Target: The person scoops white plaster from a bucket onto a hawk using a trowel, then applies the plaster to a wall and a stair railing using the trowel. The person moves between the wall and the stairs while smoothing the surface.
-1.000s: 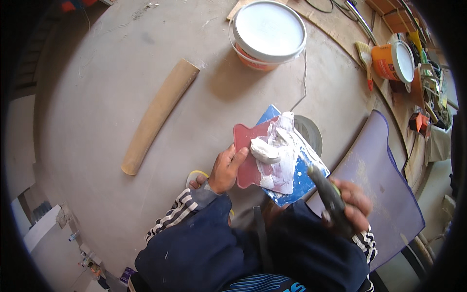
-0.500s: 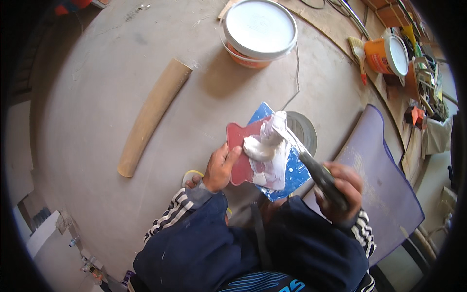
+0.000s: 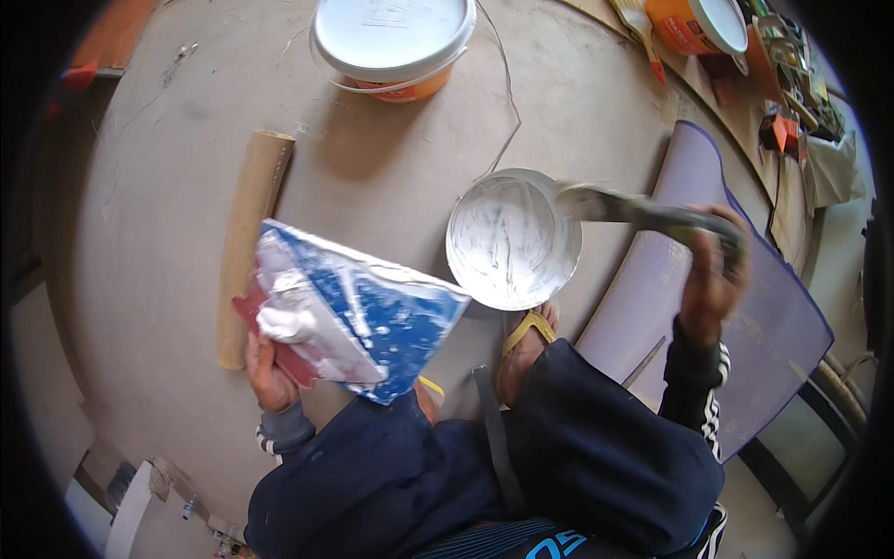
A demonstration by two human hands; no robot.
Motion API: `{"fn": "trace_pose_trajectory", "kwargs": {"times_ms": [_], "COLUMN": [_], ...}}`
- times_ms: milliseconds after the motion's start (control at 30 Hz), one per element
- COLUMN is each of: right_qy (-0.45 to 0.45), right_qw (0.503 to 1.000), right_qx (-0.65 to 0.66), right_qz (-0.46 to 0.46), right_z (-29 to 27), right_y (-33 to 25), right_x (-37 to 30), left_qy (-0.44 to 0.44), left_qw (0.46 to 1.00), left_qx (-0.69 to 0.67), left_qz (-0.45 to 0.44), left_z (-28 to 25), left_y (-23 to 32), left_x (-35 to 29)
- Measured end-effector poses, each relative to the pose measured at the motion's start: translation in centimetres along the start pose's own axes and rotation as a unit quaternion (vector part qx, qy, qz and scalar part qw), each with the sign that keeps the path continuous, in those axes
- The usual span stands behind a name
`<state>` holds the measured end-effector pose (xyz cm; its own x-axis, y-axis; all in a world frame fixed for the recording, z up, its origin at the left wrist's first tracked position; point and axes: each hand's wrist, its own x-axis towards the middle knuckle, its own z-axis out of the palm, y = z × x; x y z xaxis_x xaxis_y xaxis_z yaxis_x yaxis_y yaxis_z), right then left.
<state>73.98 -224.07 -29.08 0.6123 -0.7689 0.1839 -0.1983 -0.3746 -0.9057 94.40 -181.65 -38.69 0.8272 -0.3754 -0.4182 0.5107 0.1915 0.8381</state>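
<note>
My left hand [image 3: 271,380] grips a red plastic scraper [image 3: 296,366] by its edge. White paste [image 3: 287,317] is heaped on the scraper, which lies over a paste-smeared blue board [image 3: 400,312]; whether my fingers also hold the board is hidden. My right hand [image 3: 712,279] is closed around the dark handle of a putty knife [image 3: 643,212]. Motion blurs its blade, which reaches to the right rim of a round bucket [image 3: 467,265]. White paste coats the inside of this bucket, standing on the floor ahead of my feet.
A lidded orange-and-white bucket [image 3: 391,56] stands farther ahead. A cardboard tube [image 3: 244,233] lies at the left. Right of the paste bucket spreads a curled purple mat [image 3: 643,279]. A brush [image 3: 641,33], another lidded bucket [image 3: 694,23] and assorted tools sit at the far right.
My left hand has carried the scraper and blue board leftward, uncovering the open bucket. My right hand has moved the putty knife off the scraper's paste, up and right to the bucket's rim.
</note>
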Motion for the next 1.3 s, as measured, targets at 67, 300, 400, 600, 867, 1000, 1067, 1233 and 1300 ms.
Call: {"fn": "trace_pose_trajectory", "kwargs": {"times_ms": [67,300,400,600,867,1000,1067,1233,1300], "right_qy": [-0.118,-0.434,-0.485,-0.505,-0.41,-0.342,-0.337,-0.362,-0.367], "right_qw": [0.991,0.883,0.839,0.833,0.901,0.927,0.931,0.923,0.92], "right_qx": [-0.056,-0.084,-0.107,-0.082,-0.125,-0.151,-0.14,-0.133,-0.136], "right_qz": [0.014,-0.158,-0.221,-0.21,-0.07,0.004,0.01,-0.009,-0.035], "right_z": [2.6,7.7,7.0,4.5,5.3,6.2,6.4,6.7,6.8], "right_y": [2.9,4.9,4.7,4.7,5.2,6.2,7.0,7.2,7.5], "right_x": [-0.7,-1.9,-3.1,-5.3,-1.9,1.0,1.5,1.1,1.0], "left_qy": [0.012,0.028,0.032,0.005,-0.069,-0.106,-0.134,-0.182,-0.201], "left_qw": [1.0,0.996,0.989,0.99,0.976,0.954,0.945,0.929,0.922], "left_qx": [-0.014,-0.088,-0.139,-0.134,-0.168,-0.233,-0.246,-0.259,-0.269], "left_qz": [0.02,-0.019,-0.038,-0.043,-0.121,-0.157,-0.168,-0.194,-0.192], "left_z": [-1.8,-1.2,-0.4,0.9,4.9,8.5,9.3,11.1,11.9], "left_y": [0.1,-2.1,-2.2,-3.5,-6.9,-8.3,-9.0,-9.6,-9.3], "left_x": [-0.8,0.0,0.0,1.3,3.7,5.0,5.5,6.1,6.1]}}
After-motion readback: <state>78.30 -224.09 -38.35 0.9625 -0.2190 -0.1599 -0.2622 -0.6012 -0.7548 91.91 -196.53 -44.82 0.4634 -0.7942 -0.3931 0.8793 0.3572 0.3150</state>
